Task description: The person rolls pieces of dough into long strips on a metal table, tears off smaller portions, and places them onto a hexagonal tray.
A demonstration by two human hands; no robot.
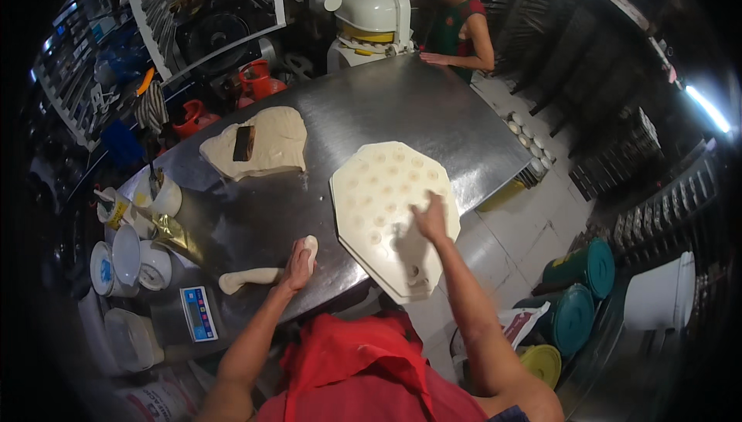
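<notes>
My left hand (297, 267) is closed round the end of a pale dough roll (253, 277), near the table's front edge. The roll's other end lies to the left on the metal, and its middle is hidden behind my hand and wrist. Over the cream octagonal board (359, 248) reaches my right hand (431, 219), its fingers apart and somewhat blurred. Whether the fingertips touch the board cannot be told. Rows of round, flat spots, dough pieces or hollows, cover much of that board, which overhangs the table's front edge.
A big dough slab (274, 140) lies at the back left with a dark scraper (244, 144) on it. Tubs (158, 194) and a digital scale (199, 314) stand left. Behind the metal table (363, 93) are a dough divider (375, 16) and another person (464, 28). Lidded bins (564, 318) stand right.
</notes>
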